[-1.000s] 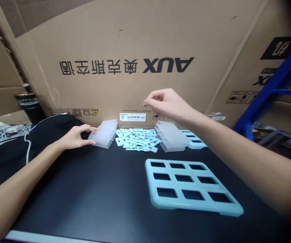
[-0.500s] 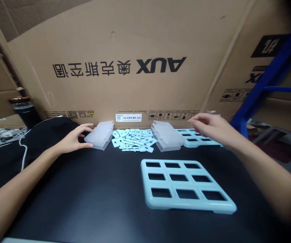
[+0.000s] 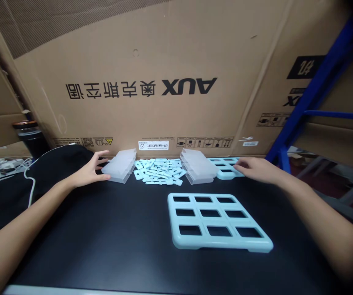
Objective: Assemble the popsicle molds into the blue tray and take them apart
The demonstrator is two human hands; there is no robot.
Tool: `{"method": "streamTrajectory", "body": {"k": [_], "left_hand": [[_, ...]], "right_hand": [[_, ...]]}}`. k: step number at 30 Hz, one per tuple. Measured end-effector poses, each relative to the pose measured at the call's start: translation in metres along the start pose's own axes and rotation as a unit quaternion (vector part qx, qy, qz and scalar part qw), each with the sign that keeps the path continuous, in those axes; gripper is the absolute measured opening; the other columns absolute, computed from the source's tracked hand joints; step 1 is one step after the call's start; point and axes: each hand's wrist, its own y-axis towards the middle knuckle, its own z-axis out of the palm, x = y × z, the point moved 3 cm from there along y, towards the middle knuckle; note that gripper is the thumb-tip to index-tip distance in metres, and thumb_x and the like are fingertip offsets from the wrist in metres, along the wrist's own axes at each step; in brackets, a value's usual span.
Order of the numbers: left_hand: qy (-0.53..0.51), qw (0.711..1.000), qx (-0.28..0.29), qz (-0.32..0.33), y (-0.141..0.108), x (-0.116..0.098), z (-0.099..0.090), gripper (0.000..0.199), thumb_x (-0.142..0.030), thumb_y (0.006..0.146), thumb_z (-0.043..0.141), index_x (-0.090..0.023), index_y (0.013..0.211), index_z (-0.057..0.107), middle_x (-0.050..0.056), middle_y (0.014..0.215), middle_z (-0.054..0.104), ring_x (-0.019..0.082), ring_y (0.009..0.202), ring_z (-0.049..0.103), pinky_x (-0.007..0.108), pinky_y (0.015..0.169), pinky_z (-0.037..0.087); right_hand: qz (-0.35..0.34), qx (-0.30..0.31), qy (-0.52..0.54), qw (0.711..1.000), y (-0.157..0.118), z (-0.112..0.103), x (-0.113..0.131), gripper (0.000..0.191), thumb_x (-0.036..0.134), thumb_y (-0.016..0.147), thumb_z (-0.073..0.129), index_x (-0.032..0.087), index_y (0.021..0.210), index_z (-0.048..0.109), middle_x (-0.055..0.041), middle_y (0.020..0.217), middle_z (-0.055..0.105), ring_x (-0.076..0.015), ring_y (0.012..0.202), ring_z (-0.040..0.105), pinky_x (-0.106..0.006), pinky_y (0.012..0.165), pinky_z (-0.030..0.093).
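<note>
Big cardboard box stands across the far side, brown, matte, print upside down. In front of it the bench: black, flat, smooth top w/ a pale near edge. Black cloth w/ a white cable lies at far left; a dark cylinder w/ a copper-coloured rim stands behind it. Blue metal rack post slants up at right.

Near-centre right on the bench: pale blue plastic grid tray, flat, rounded corners, nine rectangular openings in 3 rows, long axis running left-right, slightly skewed so its right end sits nearer. A second grid tray of the same colour lies flat at far right, partly hidden behind a clear box, long axis also approx. left-right.

Two frosted translucent plastic boxes, shallow, rectangular: left clear box tilted, long axis pointing far-right to near-left; right clear box w/ long axis running far-left to near-right. Between them a loose heap of small parts, pale blue, flat, thin, lying every which way.

Left hand: grip loosely open, fingers spread, thumb and fingertips touching the left end of the left clear box; not closed round it. Right hand: palm down, fingers half curled, tips resting on the right edge of the second grid tray; can't tell if it's pinched.
</note>
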Motion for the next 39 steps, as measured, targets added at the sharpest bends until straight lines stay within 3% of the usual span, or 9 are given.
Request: {"method": "streamTrajectory", "body": {"k": [9,15,21,26,31,39], "left_hand": [[0.001,1.0,0.018,-0.013,-0.001,-0.002,0.002,0.089,-0.045,0.073,0.076,-0.03,0.143,0.023,0.019,0.154,0.026,0.038,0.14,0.032,0.057,0.103,0.043],[0.021,1.0,0.018,-0.011,-0.001,-0.007,0.005,0.088,-0.049,0.072,0.076,-0.028,0.142,0.025,0.02,0.154,0.025,0.04,0.135,0.039,0.056,0.099,0.047],[0.058,0.998,0.028,-0.003,0.0,-0.005,0.007,0.093,-0.049,0.071,0.076,-0.026,0.143,0.022,0.023,0.154,0.025,0.039,0.14,0.031,0.059,0.107,0.038],[0.075,0.996,0.033,0.025,0.0,-0.007,0.009,0.094,-0.051,0.072,0.076,-0.028,0.144,0.02,0.023,0.152,0.03,0.038,0.141,0.028,0.056,0.106,0.041],[0.128,0.991,0.035,0.018,0.001,-0.007,0.012,0.11,-0.053,0.068,0.078,-0.026,0.148,0.008,0.025,0.154,0.025,0.04,0.142,0.025,0.059,0.109,0.035],[0.165,0.985,0.029,0.04,0.002,-0.004,0.014,0.112,-0.051,0.069,0.078,-0.026,0.15,0.005,0.024,0.155,0.023,0.04,0.14,0.03,0.058,0.11,0.034]], "right_hand": [[-0.005,0.019,-0.014,1.0,-0.006,0.0,0.007,0.028,0.043,0.086,0.045,0.022,0.071,0.054,-0.0136,0.079,0.068,-0.0267,0.074,0.061,-0.034,0.069,0.04],[-0.007,0.023,0.0,1.0,-0.006,0.002,0.006,0.026,0.043,0.085,0.046,0.022,0.072,0.054,-0.015,0.081,0.068,-0.0278,0.074,0.06,-0.036,0.069,0.039],[-0.013,0.001,0.008,1.0,-0.005,0.002,0.007,0.026,0.042,0.084,0.048,0.021,0.075,0.059,-0.0148,0.08,0.068,-0.0287,0.074,0.061,-0.036,0.068,0.04],[-0.005,-0.011,0.029,1.0,-0.003,0.007,0.014,0.041,0.052,0.089,0.041,0.016,0.103,0.057,-0.0207,0.11,0.066,-0.0331,0.101,0.062,-0.039,0.085,0.045],[-0.03,-0.05,0.094,0.994,-0.001,0.018,0.027,0.069,0.063,0.089,0.038,0.014,0.138,0.036,-0.0202,0.145,0.041,-0.0333,0.132,0.043,-0.044,0.108,0.037],[-0.109,-0.011,0.141,0.984,-0.002,0.037,0.041,0.1,0.069,0.078,0.057,0.019,0.151,0.011,-0.0171,0.157,0.021,-0.0353,0.139,0.031,-0.05,0.113,0.032]]}}
